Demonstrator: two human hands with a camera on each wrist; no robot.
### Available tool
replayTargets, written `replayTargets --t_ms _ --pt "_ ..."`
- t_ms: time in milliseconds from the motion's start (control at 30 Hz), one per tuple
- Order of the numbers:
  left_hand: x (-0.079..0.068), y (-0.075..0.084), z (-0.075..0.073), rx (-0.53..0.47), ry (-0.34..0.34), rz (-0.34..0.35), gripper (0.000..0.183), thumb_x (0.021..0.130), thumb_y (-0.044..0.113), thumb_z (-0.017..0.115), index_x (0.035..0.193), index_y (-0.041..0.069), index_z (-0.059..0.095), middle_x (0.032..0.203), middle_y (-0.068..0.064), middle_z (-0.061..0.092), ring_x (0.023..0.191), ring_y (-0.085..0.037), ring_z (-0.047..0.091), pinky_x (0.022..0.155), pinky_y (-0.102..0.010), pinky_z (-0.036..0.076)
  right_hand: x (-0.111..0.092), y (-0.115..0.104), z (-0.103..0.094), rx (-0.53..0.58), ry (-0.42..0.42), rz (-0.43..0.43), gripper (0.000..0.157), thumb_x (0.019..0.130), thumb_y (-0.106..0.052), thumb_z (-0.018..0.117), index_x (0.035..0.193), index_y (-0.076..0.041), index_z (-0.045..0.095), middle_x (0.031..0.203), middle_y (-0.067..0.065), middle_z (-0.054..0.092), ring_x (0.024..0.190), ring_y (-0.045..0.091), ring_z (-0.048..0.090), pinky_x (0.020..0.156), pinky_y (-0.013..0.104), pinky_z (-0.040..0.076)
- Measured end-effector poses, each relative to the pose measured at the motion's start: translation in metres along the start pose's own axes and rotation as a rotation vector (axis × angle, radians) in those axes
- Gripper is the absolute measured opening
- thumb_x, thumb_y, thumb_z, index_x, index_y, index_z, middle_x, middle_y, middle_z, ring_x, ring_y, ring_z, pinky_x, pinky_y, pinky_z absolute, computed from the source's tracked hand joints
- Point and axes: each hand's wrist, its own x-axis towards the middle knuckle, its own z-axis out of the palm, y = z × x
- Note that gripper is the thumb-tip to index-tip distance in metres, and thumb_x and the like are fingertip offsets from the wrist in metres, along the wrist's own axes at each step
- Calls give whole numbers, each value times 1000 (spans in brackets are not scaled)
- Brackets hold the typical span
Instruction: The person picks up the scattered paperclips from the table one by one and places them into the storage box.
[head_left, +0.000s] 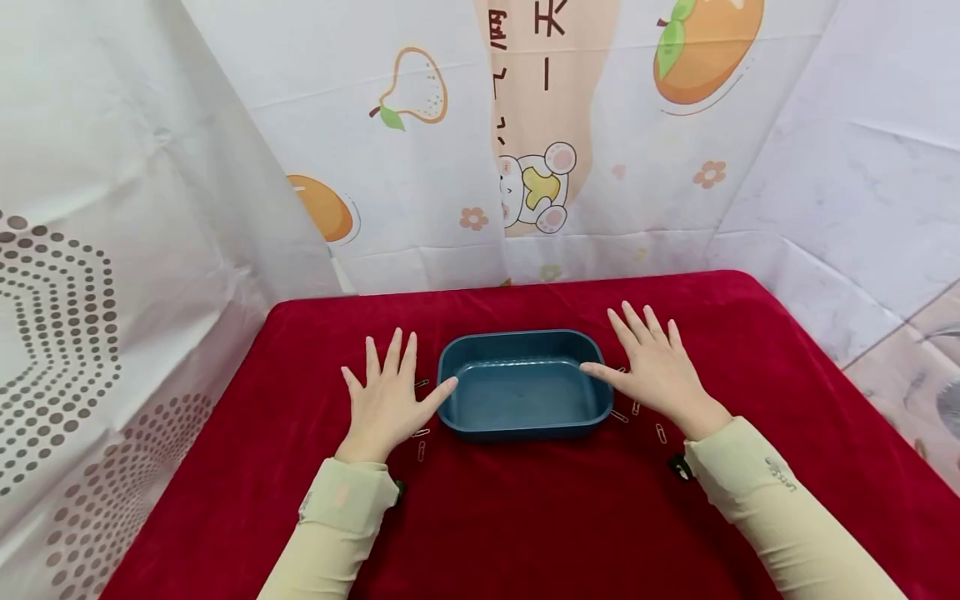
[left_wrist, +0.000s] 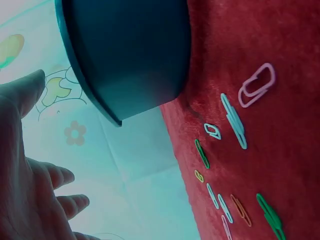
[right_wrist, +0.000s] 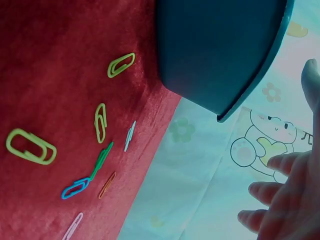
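A dark blue, round-cornered plastic box stands on the red cloth between two hands, with no object visible inside. My left hand hovers at its left side, fingers spread, thumb tip by the rim. On the other side my right hand is spread too, its thumb over the right rim. Neither hand holds anything. Several coloured paper clips lie left of the box, among them a pink paper clip and a green paper clip. More lie to the right, including a yellow paper clip and a blue paper clip.
The red cloth covers the table up to its rounded back corners. Behind it hangs a white curtain printed with fruit and a cartoon animal. Further white sheets enclose the sides.
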Motion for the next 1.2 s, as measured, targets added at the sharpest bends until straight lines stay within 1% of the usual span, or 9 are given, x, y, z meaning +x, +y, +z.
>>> replayTargets --t_ms 100,300,433,567,633,800,933,1067,1200 --pt "2 1 -2 -17 0 2 104 84 82 40 160 18 13 168 -6 5 152 -46 -5 108 -79 -2 1 0 -2 2 0 -4 106 85 -77 50 160 -11 15 167 17 7 151 46 0 118 66 -2" --pt "5 5 -7 -112 -17 -15 102 86 80 42 160 17 15 168 -4 7 153 -42 -4 112 -76 2 3 1 -9 31 -14 -11 104 86 -74 51 159 -9 16 166 18 9 151 47 3 118 66 1" --pt "7 6 -9 -187 -35 -21 99 88 75 45 160 14 15 168 -5 9 153 -41 0 114 -72 8 2 1 -14 85 -30 -9 102 88 -71 54 159 -8 16 166 20 9 151 48 3 118 65 0" --pt "7 5 -7 -264 -44 -27 97 90 73 45 160 13 15 167 -6 14 153 -39 5 117 -67 14 1 1 -17 142 -37 -9 99 89 -67 55 159 -7 18 165 20 11 151 47 4 119 64 1" --pt "6 5 -6 -307 -48 -35 96 90 73 45 160 14 16 167 -7 16 153 -37 8 117 -65 17 0 1 -19 169 -43 -6 98 90 -66 55 159 -6 18 165 20 12 151 47 5 119 64 3" --pt "4 3 -2 -419 -70 -78 92 91 72 45 160 17 19 165 -8 20 151 -34 17 113 -68 23 -2 0 -23 247 -66 33 96 91 -65 54 159 -8 16 165 19 12 151 45 7 117 67 12" --pt "3 4 1 -487 -79 -113 86 93 67 48 159 17 23 163 -10 24 148 -36 23 113 -69 22 -5 1 -24 314 -84 72 94 91 -66 52 160 -14 15 166 18 12 151 44 11 113 69 19" --pt "4 5 7 -559 -74 -121 83 95 61 50 157 13 26 160 -12 29 144 -37 32 113 -62 31 -8 3 -26 364 -92 97 90 92 -66 51 160 -18 16 164 21 16 148 46 19 112 69 24" --pt "4 6 13 -622 -59 -125 78 96 56 53 155 10 31 155 -12 37 136 -36 44 109 -52 42 -9 5 -26 392 -93 112 86 94 -63 50 160 -18 19 162 22 23 144 47 26 110 68 28"
